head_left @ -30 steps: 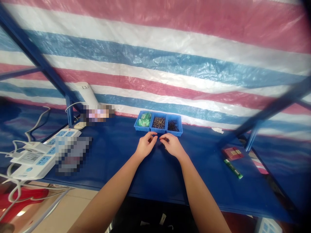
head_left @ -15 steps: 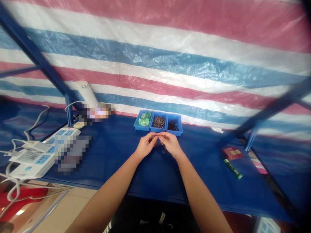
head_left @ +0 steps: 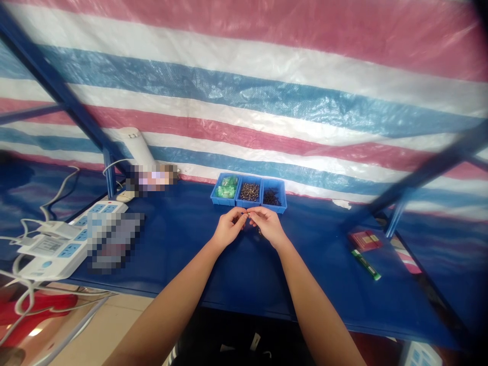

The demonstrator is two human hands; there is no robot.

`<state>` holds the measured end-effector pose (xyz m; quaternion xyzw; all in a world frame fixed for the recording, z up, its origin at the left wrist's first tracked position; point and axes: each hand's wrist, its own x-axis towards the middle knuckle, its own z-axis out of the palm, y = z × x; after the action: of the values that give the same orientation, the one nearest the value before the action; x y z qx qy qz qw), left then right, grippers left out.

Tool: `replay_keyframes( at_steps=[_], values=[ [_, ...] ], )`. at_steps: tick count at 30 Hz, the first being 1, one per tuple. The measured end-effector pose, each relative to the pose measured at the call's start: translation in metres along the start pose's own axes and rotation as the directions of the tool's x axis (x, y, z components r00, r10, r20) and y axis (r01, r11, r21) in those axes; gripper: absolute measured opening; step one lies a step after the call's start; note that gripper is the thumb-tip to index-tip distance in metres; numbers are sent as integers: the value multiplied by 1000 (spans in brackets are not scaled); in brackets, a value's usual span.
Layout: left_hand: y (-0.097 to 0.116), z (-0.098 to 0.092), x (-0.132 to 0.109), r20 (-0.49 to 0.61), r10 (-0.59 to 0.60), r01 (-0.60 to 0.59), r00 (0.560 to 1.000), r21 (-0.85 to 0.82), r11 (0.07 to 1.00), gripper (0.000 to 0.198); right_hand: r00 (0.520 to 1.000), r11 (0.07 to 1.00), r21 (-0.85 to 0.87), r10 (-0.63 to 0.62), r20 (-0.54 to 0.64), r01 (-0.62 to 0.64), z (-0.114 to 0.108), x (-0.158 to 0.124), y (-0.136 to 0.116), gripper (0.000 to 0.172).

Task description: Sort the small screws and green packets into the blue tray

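Observation:
My left hand (head_left: pixel 229 227) and my right hand (head_left: pixel 267 226) meet fingertip to fingertip over the blue tabletop (head_left: pixel 179 254). Both are closed in a pinch around a tiny part, mostly hidden, with a brassy glint between the fingers. Just beyond them three joined blue bins stand in a row. Green packets (head_left: pixel 226 188) lie in the left bin, small brass-and-dark parts (head_left: pixel 249 192) fill the middle one, and black screw-like pieces (head_left: pixel 271 196) are in the right one. Some small brassy bits show beneath my right fingers.
On the left lies a white power strip (head_left: pixel 82 231) with plugs and cables. A red box (head_left: pixel 365 241) and a green narrow box (head_left: pixel 366 265) lie at the right. Blue frame posts (head_left: pixel 110 175) rise on either side, before a striped plastic sheet (head_left: pixel 244 127).
Both hands stay in nearly the same place, fingertips together. The fingers shift slightly, and a brassy glint now shows between them.

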<state>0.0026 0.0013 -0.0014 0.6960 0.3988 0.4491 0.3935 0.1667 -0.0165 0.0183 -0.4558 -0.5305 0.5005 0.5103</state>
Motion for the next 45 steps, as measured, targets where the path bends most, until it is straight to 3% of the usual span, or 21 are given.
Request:
replay_keyframes(
  at_steps=[4, 16, 23, 45],
  values=[
    [3, -1, 0, 5, -1, 0, 1000, 8, 1000, 28, 1000, 994, -109, -8, -22, 5, -2, 0, 2, 32],
    [9, -3, 0, -37, -25, 31, 999, 149, 988, 35, 990, 967, -212, -143, 0, 139, 2, -3, 3, 24],
    [8, 0, 0, -55, -9, 13, 998, 68, 998, 28, 989, 972, -206, -129, -78, 111, -1, -1, 6, 27],
    [4, 0, 1, -59, -6, 12, 998, 105, 994, 25, 980, 966, -205, -176, -94, 154, 2, -1, 10, 24]
  ],
)
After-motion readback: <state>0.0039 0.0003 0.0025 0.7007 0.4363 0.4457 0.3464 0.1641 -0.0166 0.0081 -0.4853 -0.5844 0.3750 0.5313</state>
